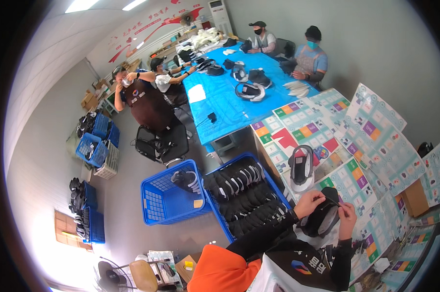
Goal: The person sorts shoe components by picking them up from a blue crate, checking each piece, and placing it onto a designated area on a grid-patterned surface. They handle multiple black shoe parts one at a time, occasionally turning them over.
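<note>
In front of me, on the board-covered table, a black shoe with a light grey-edged sole (319,222) sits between my hands. My left hand (308,204) pinches one end of a thin dark strip, possibly a lace, at the shoe's upper. The other end is pinched in the fingers of my right hand (347,217), a little to the right, and the strip spans the gap between them. Just beyond stands a second black shoe with a white sole (302,168), its opening facing up; neither hand touches it.
Left of the table, a blue crate (255,157) is packed with rows of black shoes. Beside it, another blue basket (154,215) holds a dark shoe. Printed sheets (371,127) cover my table. Several people work around the long blue table (215,109), where more shoes lie.
</note>
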`<control>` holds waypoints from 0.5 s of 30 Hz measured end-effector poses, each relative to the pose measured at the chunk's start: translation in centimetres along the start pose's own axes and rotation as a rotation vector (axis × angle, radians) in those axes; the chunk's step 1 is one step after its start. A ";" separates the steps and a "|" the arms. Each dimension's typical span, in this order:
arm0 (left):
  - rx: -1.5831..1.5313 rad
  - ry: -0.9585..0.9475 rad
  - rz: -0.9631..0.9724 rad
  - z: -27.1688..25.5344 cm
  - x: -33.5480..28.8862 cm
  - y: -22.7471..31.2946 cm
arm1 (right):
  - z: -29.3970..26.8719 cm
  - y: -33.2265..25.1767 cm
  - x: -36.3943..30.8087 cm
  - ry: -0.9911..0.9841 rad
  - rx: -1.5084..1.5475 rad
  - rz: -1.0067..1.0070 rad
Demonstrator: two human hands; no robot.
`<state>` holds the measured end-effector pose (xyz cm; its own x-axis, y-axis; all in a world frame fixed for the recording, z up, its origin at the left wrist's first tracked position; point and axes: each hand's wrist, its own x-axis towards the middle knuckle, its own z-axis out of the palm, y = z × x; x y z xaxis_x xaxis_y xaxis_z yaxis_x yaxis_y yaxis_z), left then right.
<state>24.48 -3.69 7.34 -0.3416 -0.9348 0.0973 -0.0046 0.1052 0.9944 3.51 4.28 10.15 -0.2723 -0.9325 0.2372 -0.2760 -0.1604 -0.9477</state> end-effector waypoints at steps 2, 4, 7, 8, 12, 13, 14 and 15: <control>0.018 -0.053 0.015 0.0 0.3 -0.5 | -1.1 1.0 -0.1 0.018 -0.029 0.002; -0.106 -0.264 -0.240 0.0 0.9 -1.0 | -2.4 2.8 0.4 -0.117 0.064 0.253; -0.471 -0.325 -0.476 1.5 1.7 -0.9 | -3.8 3.4 0.1 -0.245 0.514 0.539; -0.417 -0.291 -0.452 2.0 1.7 0.4 | -4.4 2.6 0.6 -0.242 0.334 0.517; -0.071 -0.045 -0.123 -4.4 2.5 6.1 | -6.5 -6.9 7.0 -0.101 -0.010 -0.043; -0.159 0.033 -0.248 -6.7 2.0 13.4 | -8.8 -10.3 7.7 0.043 0.029 -0.087; -0.318 0.209 -0.148 -9.5 1.1 13.1 | -8.3 -15.0 8.7 0.306 0.415 -0.023; -0.282 0.328 0.089 -13.1 1.8 11.7 | -9.9 -16.1 9.4 0.321 0.342 0.013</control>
<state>36.11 -8.55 19.63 -0.0120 -0.9893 0.1457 0.2840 0.1363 0.9491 -3.72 1.27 29.78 -0.5601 -0.7964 0.2281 0.0340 -0.2971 -0.9542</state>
